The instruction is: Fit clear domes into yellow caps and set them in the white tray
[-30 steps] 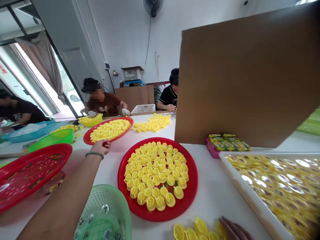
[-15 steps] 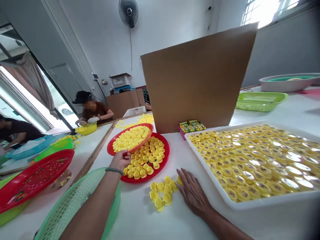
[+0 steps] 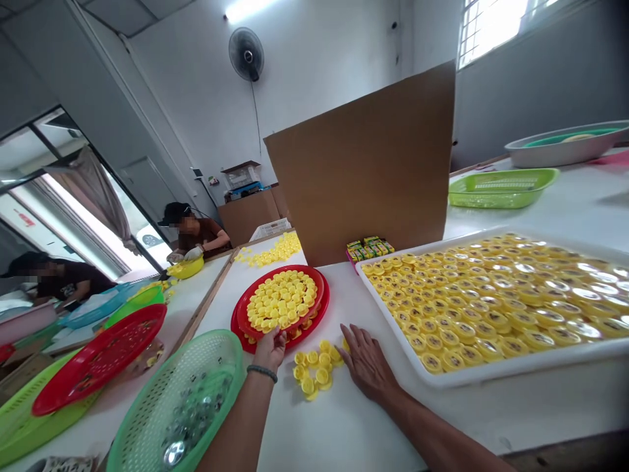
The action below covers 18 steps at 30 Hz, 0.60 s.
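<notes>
My left hand (image 3: pixel 270 347) pinches the near rim of a red plate (image 3: pixel 244 305) heaped with small yellow plastic cups (image 3: pixel 282 298). This plate lies over a second red plate (image 3: pixel 324 309), covering most of the yellow cups there. My right hand (image 3: pixel 369 362) rests palm down on the table, fingers stretched, holding nothing plain to see. Its fingertips are beside a loose cluster of yellow cups (image 3: pixel 322 375), and one cup is partly hidden by the fingers. Right of it stands a white tray (image 3: pixel 442 380) filled with yellow round pieces with shiny tops.
A green basket (image 3: pixel 230 351) with small clear pieces stands left of my forearm. Beyond it is an empty-looking red tray (image 3: pixel 105 354). A cardboard sheet (image 3: pixel 363 170) stands upright behind small packets (image 3: pixel 371 249). Two people sit at the far left; one (image 3: pixel 204 233) works over a yellow bowl (image 3: pixel 187 267).
The upper red plate has moved right and down over the lower plate, with my left hand still on its rim. My right hand stays on the table. The camera view has shifted.
</notes>
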### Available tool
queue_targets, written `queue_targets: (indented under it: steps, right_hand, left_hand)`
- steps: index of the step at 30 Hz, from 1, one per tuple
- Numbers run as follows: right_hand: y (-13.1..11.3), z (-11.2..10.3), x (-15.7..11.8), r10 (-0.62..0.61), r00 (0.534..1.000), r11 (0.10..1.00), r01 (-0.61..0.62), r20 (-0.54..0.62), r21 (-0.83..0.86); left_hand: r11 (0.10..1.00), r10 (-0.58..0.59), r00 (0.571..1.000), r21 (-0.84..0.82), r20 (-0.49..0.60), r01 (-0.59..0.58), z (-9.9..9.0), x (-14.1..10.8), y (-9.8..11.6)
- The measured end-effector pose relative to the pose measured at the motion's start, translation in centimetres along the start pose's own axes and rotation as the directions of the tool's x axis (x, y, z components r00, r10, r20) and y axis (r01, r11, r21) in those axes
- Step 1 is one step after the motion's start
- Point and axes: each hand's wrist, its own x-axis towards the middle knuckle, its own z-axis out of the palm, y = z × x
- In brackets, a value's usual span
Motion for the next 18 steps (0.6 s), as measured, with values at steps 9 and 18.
queue_targets:
  steps: [9, 18]
  right_hand:
    - [-0.1, 0.6, 0.2, -0.023, 0.999, 0.999, 0.021, -0.034, -0.05]
    - [-0.6, 0.8, 0.3, -0.086, 0.996, 0.993, 0.084, -0.018, -0.086]
  left_hand:
    - [0.858, 0.4, 0.91, 0.396, -0.113, -0.328, -9.0, -6.9, 4.6]
    - [0.541, 0.442, 0.845, 0.841, -0.3, 0.016, -24.3, -7.7, 6.4]
